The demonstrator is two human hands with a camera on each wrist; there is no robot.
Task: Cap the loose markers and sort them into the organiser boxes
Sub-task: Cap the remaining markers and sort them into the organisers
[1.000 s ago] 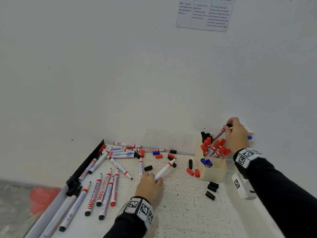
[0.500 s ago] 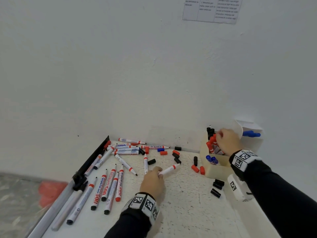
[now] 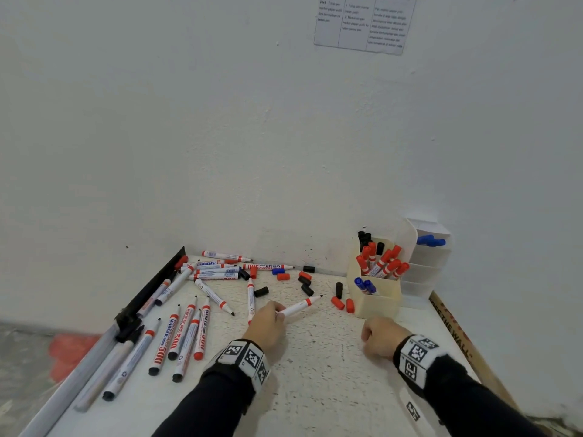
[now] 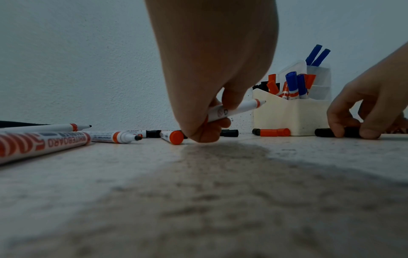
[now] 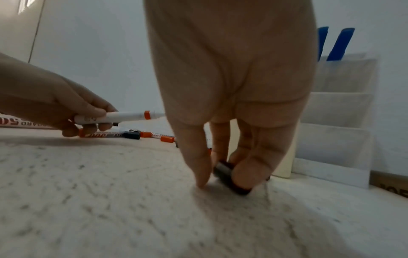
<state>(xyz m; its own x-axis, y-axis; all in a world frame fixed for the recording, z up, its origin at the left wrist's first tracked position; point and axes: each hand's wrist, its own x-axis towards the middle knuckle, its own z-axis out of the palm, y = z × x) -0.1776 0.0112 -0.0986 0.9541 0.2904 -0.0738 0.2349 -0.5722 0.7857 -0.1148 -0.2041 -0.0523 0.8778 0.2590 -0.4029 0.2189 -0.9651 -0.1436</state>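
One marker is in the left hand, pinched at the tail end btw thumb and fingers, nib end raised and pointing toward the cream box; it has a red collar and no cap. The right hand is down on the table just in front of that box, fingertips curled round a black cap that lies on the surface, pinching it from both sides.

Handling, as a guess: marker is light, stiff plastic w/ a smooth barrel, so a tail grip lets it wobble; holding nearer the middle would steady the nib for capping. Cap is tiny, light, round, so it rolls and can squirt out of a pinch; best taken across its sides, open end facing the nib. Nib is soft felt, probably inks fingers if touched.

Colour match looks doubtful: red collar vs black cap, tho red caps lie beside the box.

Many uncapped markers lie on the left of the table; capped ones stand in the cream box, two blue ones in the clear organiser behind it.
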